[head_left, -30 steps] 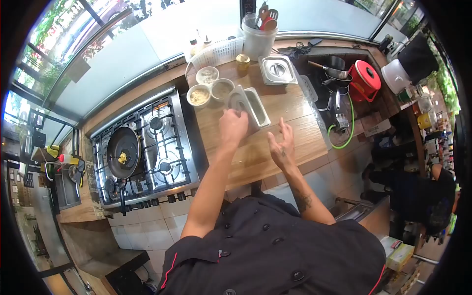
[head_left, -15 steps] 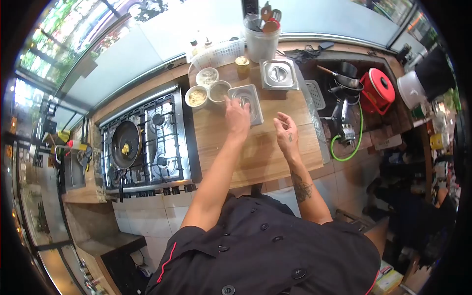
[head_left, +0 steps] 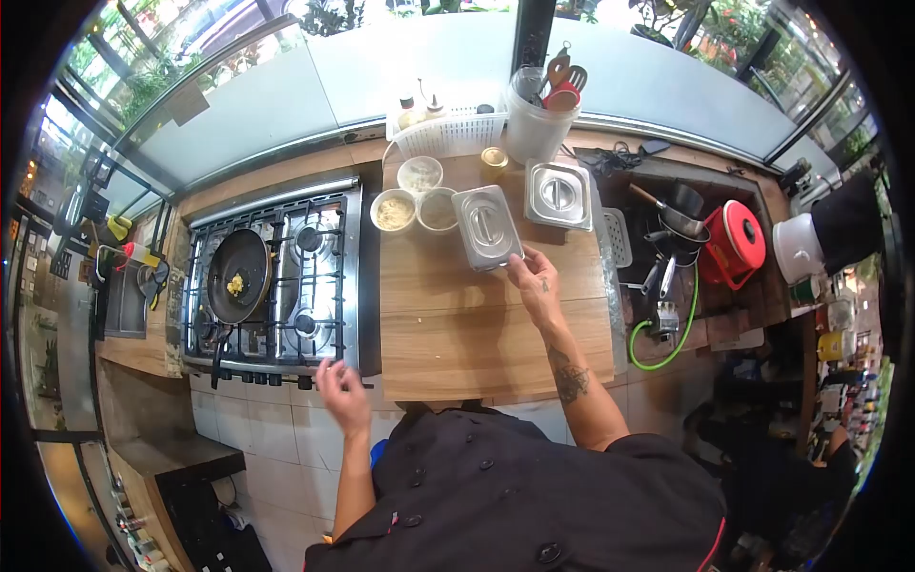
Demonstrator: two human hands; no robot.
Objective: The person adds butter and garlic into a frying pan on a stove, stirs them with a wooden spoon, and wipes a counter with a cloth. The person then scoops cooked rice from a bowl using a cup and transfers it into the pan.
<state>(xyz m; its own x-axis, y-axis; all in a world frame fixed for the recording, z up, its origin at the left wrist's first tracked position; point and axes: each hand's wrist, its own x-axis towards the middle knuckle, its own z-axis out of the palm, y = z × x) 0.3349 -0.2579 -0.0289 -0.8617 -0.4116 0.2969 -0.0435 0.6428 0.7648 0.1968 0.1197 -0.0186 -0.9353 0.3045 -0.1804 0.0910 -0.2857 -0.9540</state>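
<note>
My right hand (head_left: 538,288) pinches the near right corner of a small rectangular steel food container (head_left: 488,229) with a lid on the wooden worktop. Whether the container rests flat or is slightly raised, I cannot tell. Down by the stove's front right corner, my left hand (head_left: 344,398) hangs loosely curled, thumb apart and nothing visible in it, somewhat blurred. Beside the container stand three round tubs: one of pale shreds (head_left: 393,210), one grey-looking (head_left: 437,209) and one whitish (head_left: 420,175). A second lidded steel container (head_left: 559,194) sits to the right.
On the gas stove (head_left: 315,276), a black frying pan (head_left: 238,276) holds a small yellow lump. Behind the tubs are a small gold-lidded jar (head_left: 494,160), a white basket (head_left: 448,135) and a utensil bucket (head_left: 539,124). Pans (head_left: 684,210) and a red pot (head_left: 732,243) stand right.
My left hand has left the steel container and moved down and left toward the stove's front. My right hand has moved in and taken hold of the container's corner. The view has shifted.
</note>
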